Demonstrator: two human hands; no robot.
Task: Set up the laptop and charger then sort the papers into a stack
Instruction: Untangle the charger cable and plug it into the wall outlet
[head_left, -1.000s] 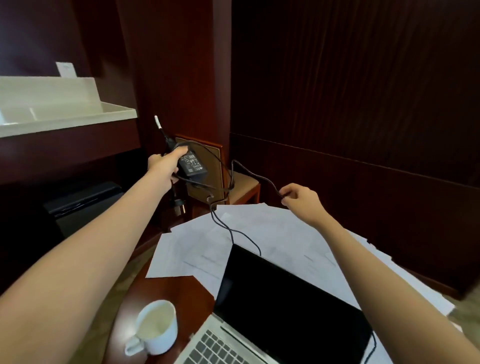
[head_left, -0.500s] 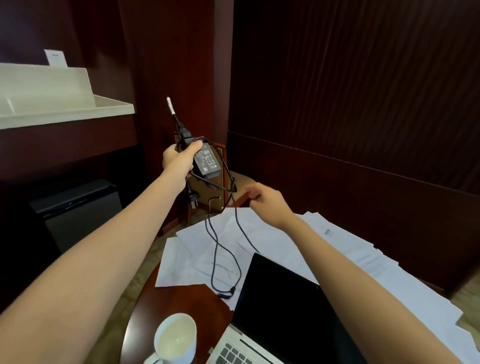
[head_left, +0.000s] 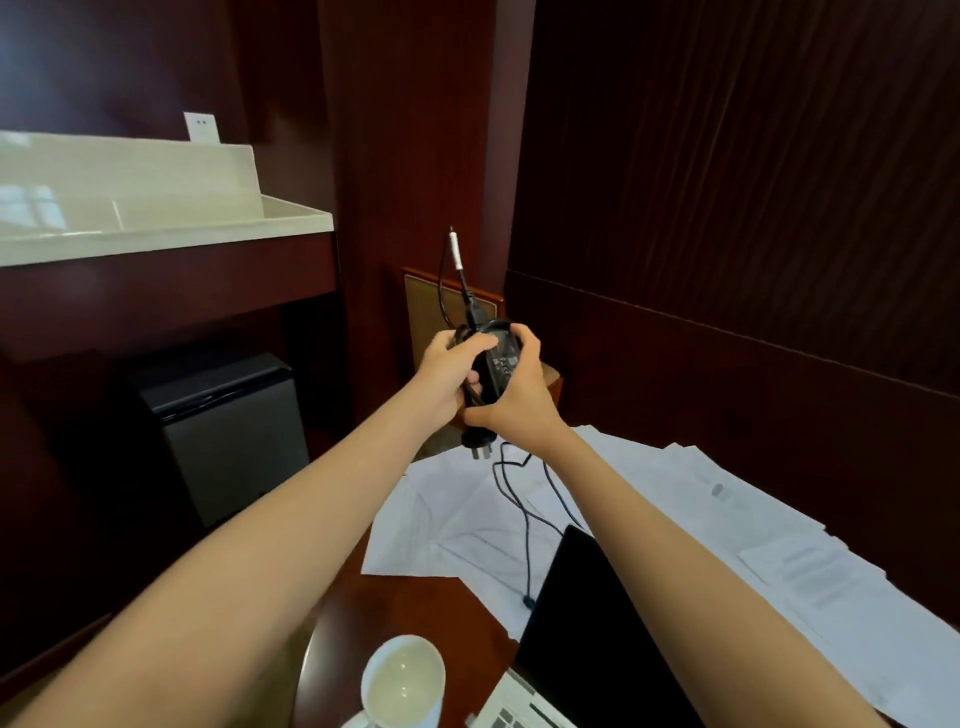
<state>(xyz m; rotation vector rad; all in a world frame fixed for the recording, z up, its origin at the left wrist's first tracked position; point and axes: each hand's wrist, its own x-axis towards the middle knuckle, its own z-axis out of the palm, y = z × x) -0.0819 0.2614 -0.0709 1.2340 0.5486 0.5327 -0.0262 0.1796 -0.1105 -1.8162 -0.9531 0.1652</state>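
Both hands hold a black charger brick in the air above the far side of the table. My left hand grips its left side and my right hand wraps its right side. A cable end with a white tip sticks up from the brick. The wall plug dangles below my hands, and a thin black cable loops down onto scattered white papers. The open laptop with a dark screen stands at the bottom centre.
A white cup sits on the dark wooden table left of the laptop. A chair stands beyond the table. A cream shelf and a grey cabinet are at the left. Dark wood panels fill the right.
My right hand has let go of the cable out to the right and come across onto the charger brick. The brick has moved right and nearer; the loose cable now hangs down onto the papers.
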